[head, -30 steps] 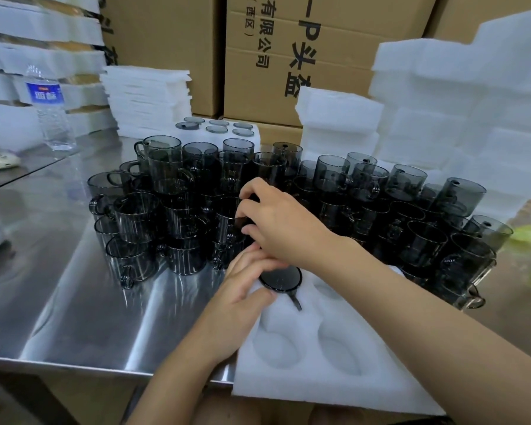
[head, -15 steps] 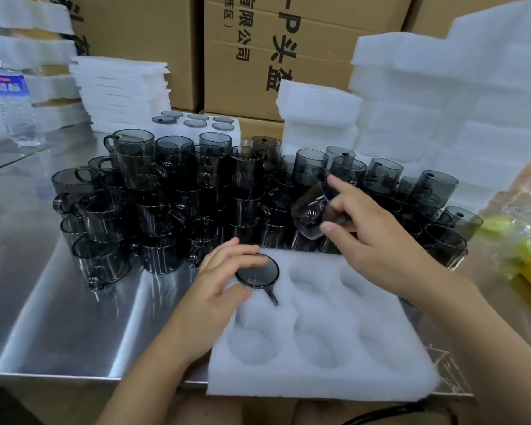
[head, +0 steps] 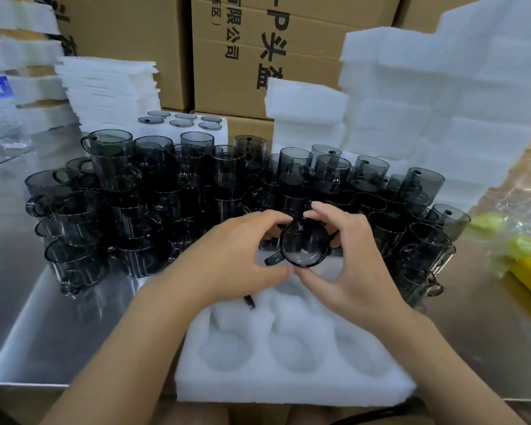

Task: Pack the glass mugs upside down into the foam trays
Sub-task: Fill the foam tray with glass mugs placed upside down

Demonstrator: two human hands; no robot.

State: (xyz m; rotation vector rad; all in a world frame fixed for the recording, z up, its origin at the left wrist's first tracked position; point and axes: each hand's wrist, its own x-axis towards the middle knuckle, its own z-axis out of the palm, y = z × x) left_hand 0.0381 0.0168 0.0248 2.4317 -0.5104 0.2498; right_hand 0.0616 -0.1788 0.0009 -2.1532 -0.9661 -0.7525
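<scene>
We get single head view, worn high, facing forward and down, close over foam tray (head: 288, 384) at near table edge (head: 28, 383)

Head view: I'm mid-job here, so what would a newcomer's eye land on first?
Probably the two hands at centre, left hand and right hand, together holding one dark glass mug base-up over the back row of the white foam tray. Behind them a dense stack of smoky mugs covers the steel table, with foam towers at right.
</scene>
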